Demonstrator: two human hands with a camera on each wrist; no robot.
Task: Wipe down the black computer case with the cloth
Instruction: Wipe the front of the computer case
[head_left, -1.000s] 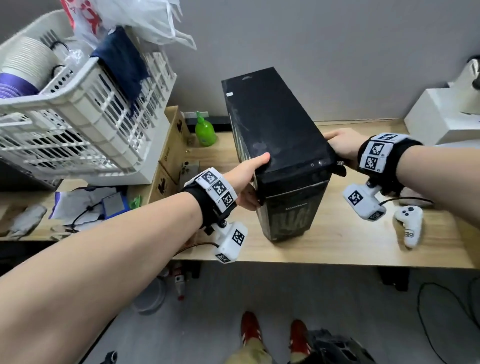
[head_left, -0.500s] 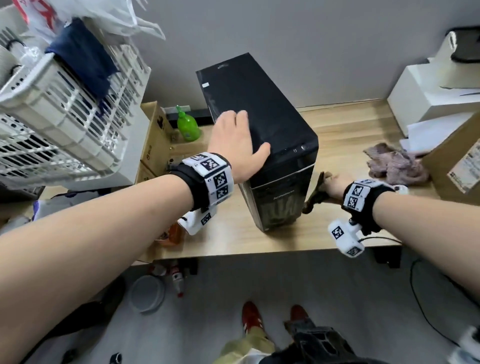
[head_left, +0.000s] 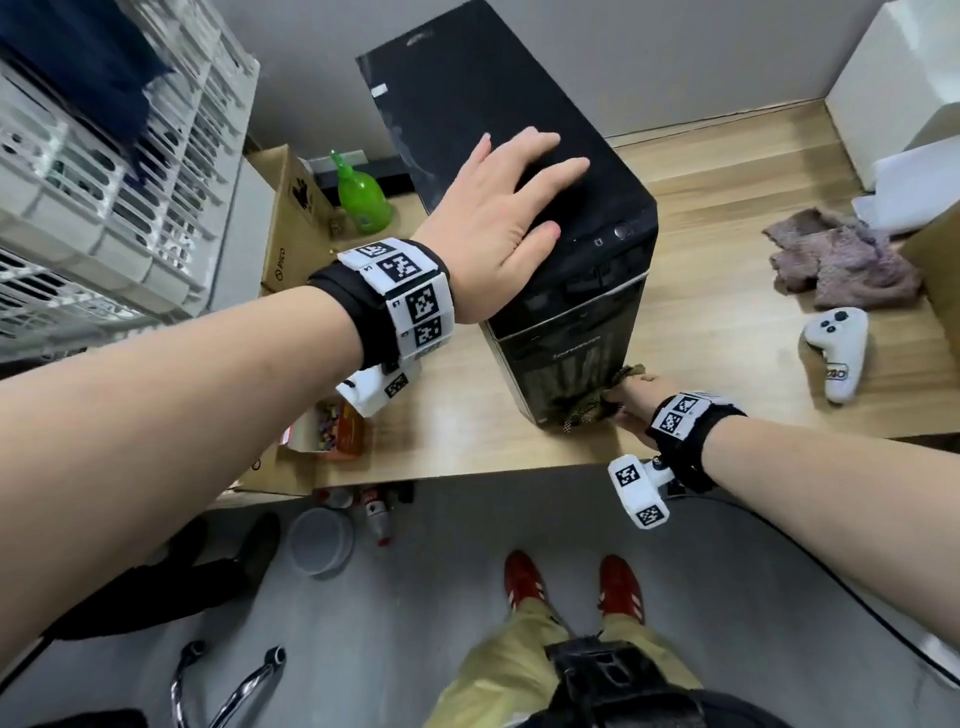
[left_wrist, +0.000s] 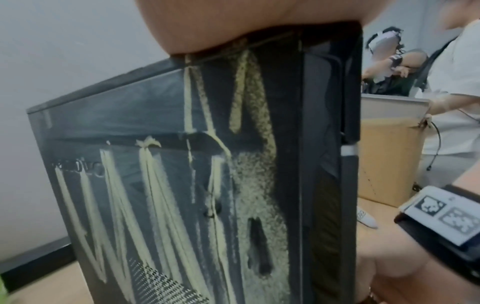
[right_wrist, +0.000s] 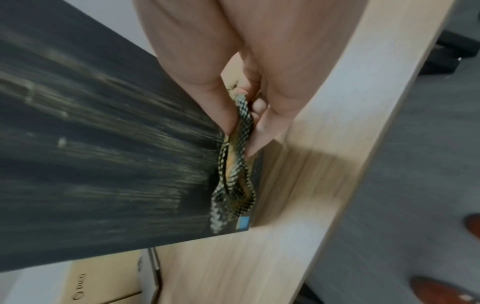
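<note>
The black computer case stands upright on the wooden desk, its front panel smeared with pale yellowish streaks. My left hand lies flat on the case's top, fingers spread. Low at the front panel's bottom right corner, my right hand pinches a dark checked cloth and holds it against the case. The cloth hangs down beside the corner, just above the desk.
A white game controller and a crumpled mauve rag lie right of the case. A green bottle, cardboard boxes and a white crate stand on the left. The desk edge runs close below my right wrist.
My left hand went from gripping the case's front edge to lying flat on top. My right hand dropped from the case's upper right side to the front's bottom corner with the cloth.
</note>
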